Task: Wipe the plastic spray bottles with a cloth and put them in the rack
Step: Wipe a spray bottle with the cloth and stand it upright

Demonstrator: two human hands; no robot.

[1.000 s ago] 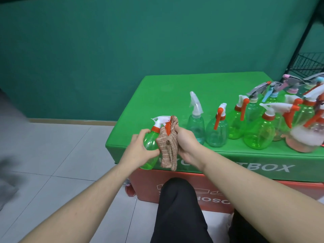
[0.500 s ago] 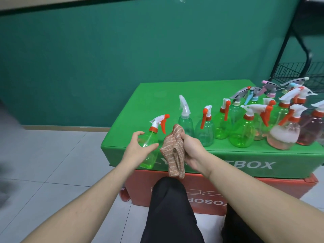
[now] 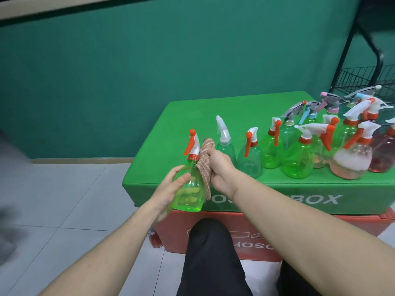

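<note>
The left hand [image 3: 168,192] holds a green bottle [image 3: 190,189] while the right hand [image 3: 220,167] rubs it with the cloth [image 3: 204,162]; next, I think, it goes to the rack [image 3: 363,80]

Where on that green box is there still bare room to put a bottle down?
The green box is bare along its left and back parts, left of the clear-topped bottle and behind the front row. The right side is crowded with the cluster of spray bottles, packed close up to the wire rack.

Light was even and soft, shadows faint; the far-left floor [image 3: 12,210] smeared with blur, and edges bowed wide-angle.
</note>
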